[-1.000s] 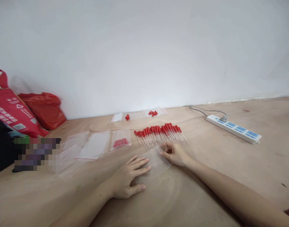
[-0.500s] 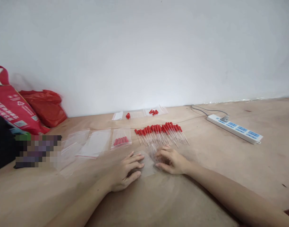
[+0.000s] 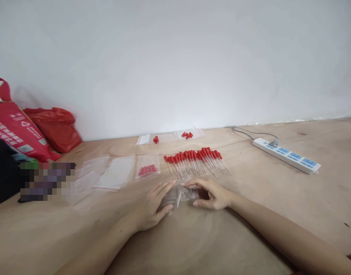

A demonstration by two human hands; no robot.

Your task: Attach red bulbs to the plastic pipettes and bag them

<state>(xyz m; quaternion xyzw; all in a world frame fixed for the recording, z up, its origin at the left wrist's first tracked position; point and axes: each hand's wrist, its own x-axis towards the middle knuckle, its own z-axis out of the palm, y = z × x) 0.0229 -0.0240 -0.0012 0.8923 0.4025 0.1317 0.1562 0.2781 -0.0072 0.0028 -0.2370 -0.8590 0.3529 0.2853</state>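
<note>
A crumpled clear plastic bag (image 3: 180,195) bulges up between my two hands, low over the table. My left hand (image 3: 155,204) has its fingers and thumb around the bag's left side. From the right, my right hand (image 3: 212,195) curves its fingers over the other side, thumb low near the table. Just beyond them lies a row of droppers with red rubber bulbs (image 3: 192,155) and thin clear stems, pointing toward me. Left of the row, a small zip bag (image 3: 148,159) contains several red bulbs.
Flat clear zip bags (image 3: 115,173) lie to the left. By the wall are loose red bulbs (image 3: 187,135) on another bag and a strip of clear stems (image 3: 167,137). A white power strip (image 3: 287,156) sits right; red bags (image 3: 53,128) stand far left.
The clear bag, flatter before, is now bunched up between my hands. My left hand's fingers have moved onto its side, and my right hand has shifted slightly right.
</note>
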